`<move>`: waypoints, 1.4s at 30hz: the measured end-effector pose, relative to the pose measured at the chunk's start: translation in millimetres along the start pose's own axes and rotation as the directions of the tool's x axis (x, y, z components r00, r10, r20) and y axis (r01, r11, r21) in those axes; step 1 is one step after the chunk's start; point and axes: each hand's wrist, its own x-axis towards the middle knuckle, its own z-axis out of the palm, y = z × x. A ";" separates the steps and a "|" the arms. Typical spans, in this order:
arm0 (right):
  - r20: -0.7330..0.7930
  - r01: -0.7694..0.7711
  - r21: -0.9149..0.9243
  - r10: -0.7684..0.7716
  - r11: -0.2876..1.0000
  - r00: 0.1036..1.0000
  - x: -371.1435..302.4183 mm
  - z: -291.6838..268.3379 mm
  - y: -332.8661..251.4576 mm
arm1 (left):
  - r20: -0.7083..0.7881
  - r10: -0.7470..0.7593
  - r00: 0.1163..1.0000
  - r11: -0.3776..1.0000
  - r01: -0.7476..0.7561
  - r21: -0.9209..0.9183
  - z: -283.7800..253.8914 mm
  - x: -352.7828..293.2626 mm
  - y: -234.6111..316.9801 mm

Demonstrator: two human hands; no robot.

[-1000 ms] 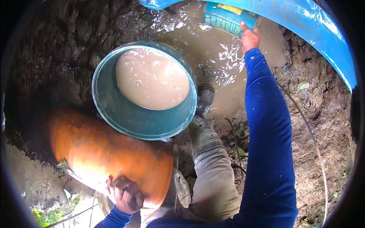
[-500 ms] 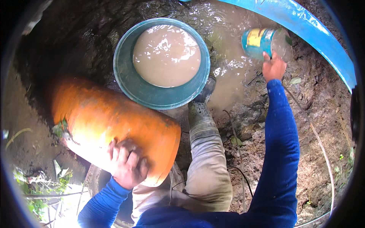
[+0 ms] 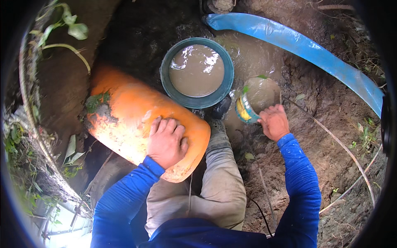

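Observation:
My right hand [image 3: 275,122] grips the rim of a small teal pail with a yellow label [image 3: 245,108]. Its mouth is tilted up toward me, with muddy water and a green leaf at the rim. A wide orange pipe [image 3: 149,120] lies slanted on my left, caked with mud. My left hand [image 3: 167,142] rests on top of it near its close end, fingers bent over the surface and thumb apart. Just ahead, between the pipe and the pail, stands a round green tub [image 3: 166,78] holding brown water.
A flat blue hose [image 3: 297,47] curves across the far right. Shallow muddy water [image 3: 264,51] lies beyond the pail. Thin roots or cords [image 3: 331,132] cross the earth on the right. My boot [image 3: 222,108] is against the tub; leafy plants [image 3: 16,140] fill the left edge.
My right hand has brought the pail nearer and leftward, its mouth now turned upward. My left hand remains on the pipe, its fingers lying flatter. The view has shifted, showing more of the hose.

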 end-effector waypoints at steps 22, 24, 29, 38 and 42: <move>0.447 0.170 0.150 -0.220 0.974 0.867 94.1 -107.9 -109.8 | -0.080 0.017 0.997 1.000 -0.019 -0.021 7.8 -6.9 -6.3; 0.458 0.162 0.157 -0.217 0.974 0.862 99.2 -117.0 -111.4 | -0.083 0.019 0.996 1.000 -0.021 -0.021 8.1 -6.0 -6.0; 0.449 0.161 0.246 -0.260 0.956 0.855 113.4 -129.7 -110.9 | -0.081 0.020 0.997 0.999 -0.023 -0.034 8.8 -6.0 -6.7; 0.515 0.059 0.488 -0.343 0.871 0.786 142.4 -154.9 -104.5 | -0.014 -0.005 1.000 0.999 0.004 -0.036 4.4 -5.7 -5.2; 0.504 0.032 0.586 -0.395 0.810 0.768 152.9 -158.0 -97.8 | -0.030 -0.002 1.000 1.000 0.002 -0.024 4.2 -4.9 -4.8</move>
